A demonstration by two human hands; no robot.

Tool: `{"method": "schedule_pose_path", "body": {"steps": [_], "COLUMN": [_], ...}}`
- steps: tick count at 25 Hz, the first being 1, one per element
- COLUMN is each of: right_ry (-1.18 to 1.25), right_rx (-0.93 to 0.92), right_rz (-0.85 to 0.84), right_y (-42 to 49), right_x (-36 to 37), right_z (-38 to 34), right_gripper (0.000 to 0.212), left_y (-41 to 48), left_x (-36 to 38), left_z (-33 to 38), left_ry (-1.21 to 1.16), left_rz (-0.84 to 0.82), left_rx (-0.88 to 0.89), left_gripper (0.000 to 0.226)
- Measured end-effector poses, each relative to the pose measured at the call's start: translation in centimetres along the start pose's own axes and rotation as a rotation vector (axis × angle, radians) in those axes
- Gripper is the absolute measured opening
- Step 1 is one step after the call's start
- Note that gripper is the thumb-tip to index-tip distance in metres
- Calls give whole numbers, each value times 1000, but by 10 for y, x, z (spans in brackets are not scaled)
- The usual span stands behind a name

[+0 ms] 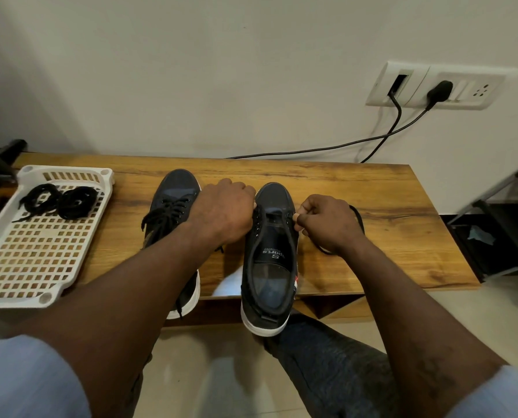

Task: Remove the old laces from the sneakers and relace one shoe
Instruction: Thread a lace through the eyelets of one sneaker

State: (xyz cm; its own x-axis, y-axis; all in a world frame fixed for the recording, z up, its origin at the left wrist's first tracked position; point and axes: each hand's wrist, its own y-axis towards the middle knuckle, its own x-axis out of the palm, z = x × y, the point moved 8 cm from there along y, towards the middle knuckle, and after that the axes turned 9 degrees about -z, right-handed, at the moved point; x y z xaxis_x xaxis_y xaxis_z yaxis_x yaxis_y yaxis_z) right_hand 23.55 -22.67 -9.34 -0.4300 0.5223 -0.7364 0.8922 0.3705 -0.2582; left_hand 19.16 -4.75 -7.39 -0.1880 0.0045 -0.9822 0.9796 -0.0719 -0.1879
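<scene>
The nearer sneaker (269, 267) stood on the table (372, 206), heel overhanging. My right hand (327, 221) pinched its lace (358, 215) at the right eyelets. My left hand (224, 209) curled at the left eyelets, hold hidden. Further left stood the laced sneaker (173, 203).

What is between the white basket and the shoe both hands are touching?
The other black sneaker, its laces still in, stands on the wooden table between them, in the head view.

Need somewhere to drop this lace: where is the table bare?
Widest bare patch: table right of the right shoe, past the lace loop. Also the tray's near half. Crowded from the left shoe to the right hand, left hand between.
</scene>
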Motion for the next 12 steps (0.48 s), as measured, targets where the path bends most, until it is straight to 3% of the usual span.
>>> {"method": "schedule_pose_path", "body": {"steps": [4, 8, 12], "right_ry": [-29, -13, 5], "right_rx": [41, 46, 78], "right_rz": [-61, -118, -110], "right_y": [4, 6, 6], "right_x": [7, 13, 14], "right_z": [8, 10, 12], "right_gripper": [9, 13, 15], "left_y": [-1, -1, 8], "left_x": [-9, 5, 21], "left_z": [-3, -17, -18], "left_ry": [-7, -167, -293], "left_rz": [-29, -236, -332], "left_rx": [-63, -197, -249], "left_gripper": [21, 34, 36]}}
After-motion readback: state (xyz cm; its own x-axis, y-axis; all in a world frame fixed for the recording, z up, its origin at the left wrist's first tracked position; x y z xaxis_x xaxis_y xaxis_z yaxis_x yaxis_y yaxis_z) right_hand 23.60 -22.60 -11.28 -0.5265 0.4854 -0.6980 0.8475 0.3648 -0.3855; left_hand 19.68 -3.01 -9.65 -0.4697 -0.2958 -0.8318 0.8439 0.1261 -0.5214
